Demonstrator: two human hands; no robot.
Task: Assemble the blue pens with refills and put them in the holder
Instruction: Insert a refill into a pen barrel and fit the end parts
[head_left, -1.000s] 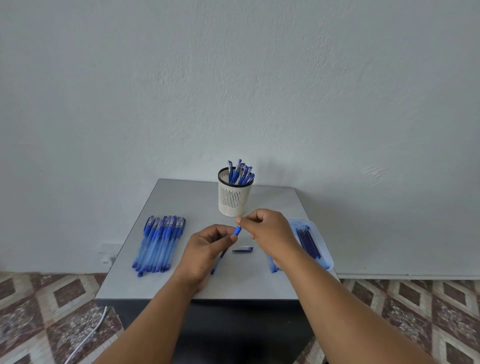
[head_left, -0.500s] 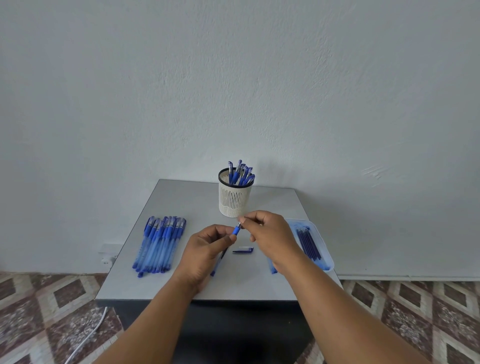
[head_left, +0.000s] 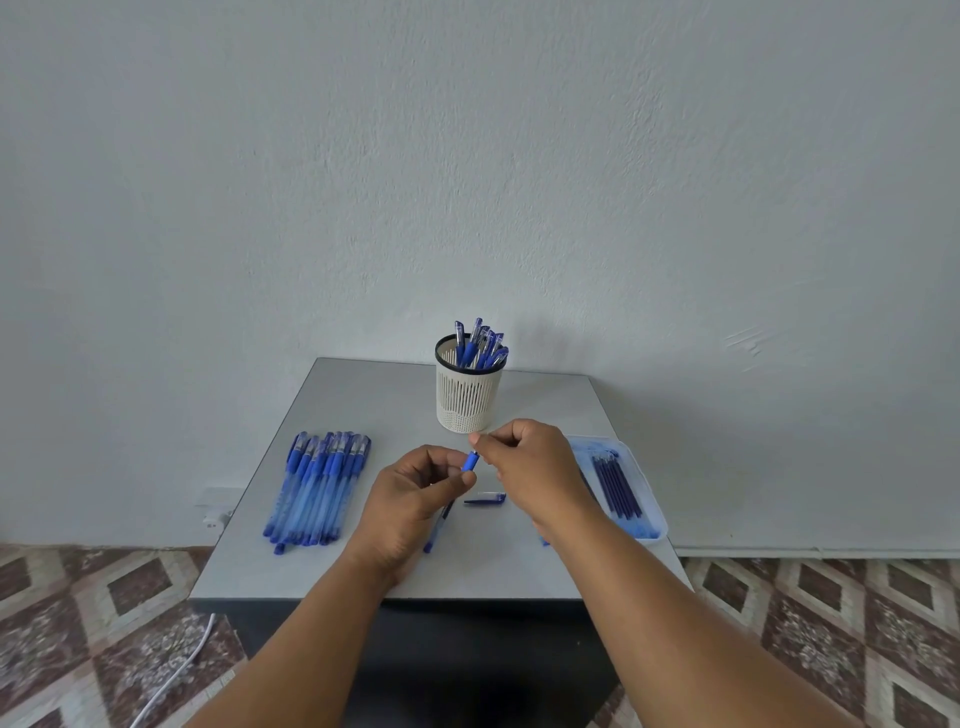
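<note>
Left hand gripping pen over table, barrel angling down. Right hand pinching its blue tip end, likely screwing it on. Keeping barrel steady, turning tip straight, avoiding cross-threading. Cap lying below; holder waiting behind.

Two bare forearms enter from the lower edge, uncovered as far as they show. The left hand and the right hand are bare too, each with short-nailed fingers and smooth knuckles.
</note>
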